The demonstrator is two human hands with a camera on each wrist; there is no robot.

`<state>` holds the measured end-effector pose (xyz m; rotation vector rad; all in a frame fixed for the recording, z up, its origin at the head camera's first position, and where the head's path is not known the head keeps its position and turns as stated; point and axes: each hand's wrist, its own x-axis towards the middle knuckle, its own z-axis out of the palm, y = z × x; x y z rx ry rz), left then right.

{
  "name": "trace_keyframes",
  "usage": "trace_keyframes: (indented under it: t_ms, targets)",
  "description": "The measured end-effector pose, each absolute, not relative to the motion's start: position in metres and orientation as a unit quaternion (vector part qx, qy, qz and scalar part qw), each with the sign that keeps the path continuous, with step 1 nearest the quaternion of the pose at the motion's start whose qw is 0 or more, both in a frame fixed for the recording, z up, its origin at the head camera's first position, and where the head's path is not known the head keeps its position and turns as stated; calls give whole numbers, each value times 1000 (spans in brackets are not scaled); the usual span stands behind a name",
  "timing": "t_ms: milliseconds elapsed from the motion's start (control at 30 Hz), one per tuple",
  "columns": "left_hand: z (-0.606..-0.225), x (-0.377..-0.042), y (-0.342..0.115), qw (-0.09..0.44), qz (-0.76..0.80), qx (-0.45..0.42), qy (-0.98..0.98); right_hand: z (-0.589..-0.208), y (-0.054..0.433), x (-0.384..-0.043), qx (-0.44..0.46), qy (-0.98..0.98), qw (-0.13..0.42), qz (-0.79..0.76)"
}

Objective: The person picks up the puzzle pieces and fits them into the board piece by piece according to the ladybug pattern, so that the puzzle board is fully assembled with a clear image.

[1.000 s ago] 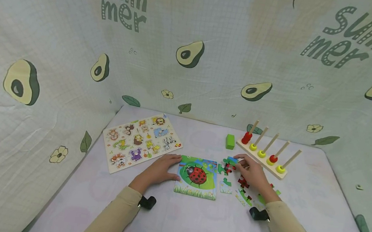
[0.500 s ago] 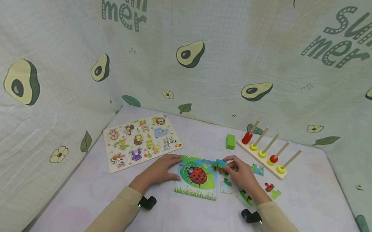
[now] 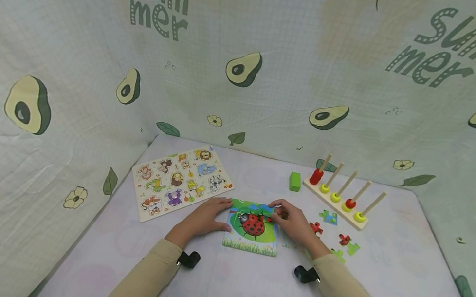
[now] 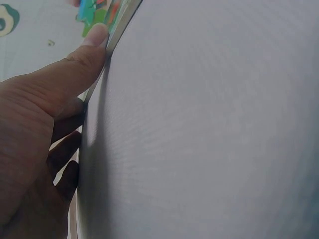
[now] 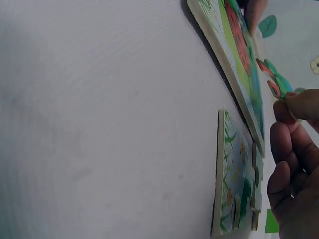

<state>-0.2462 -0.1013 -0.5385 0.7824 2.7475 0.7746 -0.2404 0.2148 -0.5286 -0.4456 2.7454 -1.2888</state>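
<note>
- Your surface is a pale, blotched tablecloth [image 3: 239, 291]; behind the square ladybird-picture board [image 3: 251, 226] hangs whitish-green avocado-printed fabric [image 3: 294, 37].
- Left of this board lies the cream animal puzzle [image 3: 164, 179]; on its right, loose coloured jigsaw pieces [image 3: 329, 218].
- Your left hand [image 3: 208, 216], fingers relaxed, touches its left edge.
- Your right hand [image 3: 295, 223] pinches one green-blue-red jigsaw piece [image 5: 282, 82] at its far right corner.

person's arms [image 3: 142, 275] reached forward, left hand [image 3: 204, 215] rested, thumb [image 4: 79, 64] parted from fingers [image 4: 65, 152], right hand [image 3: 297, 225] pinched with its thumb and forefinger [image 5: 284, 111], other fingers [image 5: 280, 142] curled
</note>
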Motion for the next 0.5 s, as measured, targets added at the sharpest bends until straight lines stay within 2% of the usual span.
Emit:
trace_keyframes:
  t_ms: [500]
  targets:
    - [-538, -246, -102, 94, 269, 263, 922, -528, 186, -247, -152, 887, 66, -431]
